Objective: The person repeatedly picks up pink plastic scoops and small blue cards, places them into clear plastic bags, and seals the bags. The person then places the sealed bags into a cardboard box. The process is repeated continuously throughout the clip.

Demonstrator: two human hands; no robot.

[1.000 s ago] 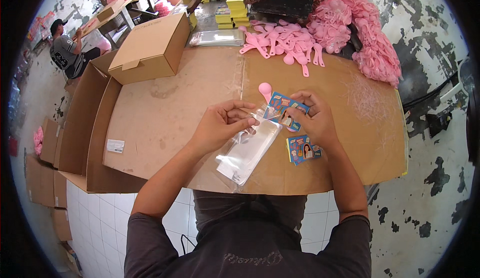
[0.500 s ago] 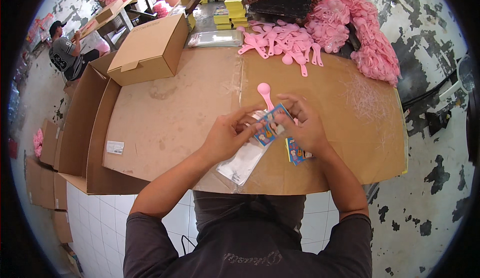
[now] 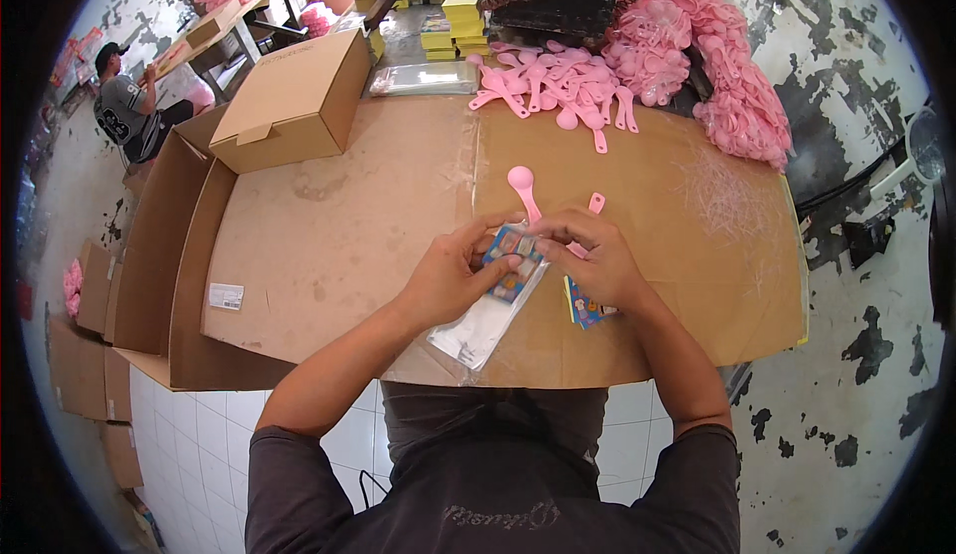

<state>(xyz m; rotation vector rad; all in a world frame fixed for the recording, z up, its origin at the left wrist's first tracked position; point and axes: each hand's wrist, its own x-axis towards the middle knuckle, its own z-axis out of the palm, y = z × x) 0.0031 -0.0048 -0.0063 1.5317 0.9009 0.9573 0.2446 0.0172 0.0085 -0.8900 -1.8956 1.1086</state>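
A blue printed card lies over a stack of clear plastic bags at the table's front middle. My left hand is closed on the card, thumb across its face. My right hand pinches at the upper end, where the bag's mouth meets the card; its fingertips partly cover that spot. Just beyond my fingers a pink spoon points its bowl away from me. Another pink spoon's handle sticks out behind my right hand, which hides the rest. Below that hand are more blue cards, partly covered.
Loose pink spoons are heaped at the far edge, beside bagged pink spoons. A closed carton and an open cardboard box stand at the left. Far back are yellow card stacks; a co-worker sits far left.
The card has moved left and down from between both hands to over the bags. My right hand has shifted left to the bag's upper end, uncovering a pink spoon's handle.
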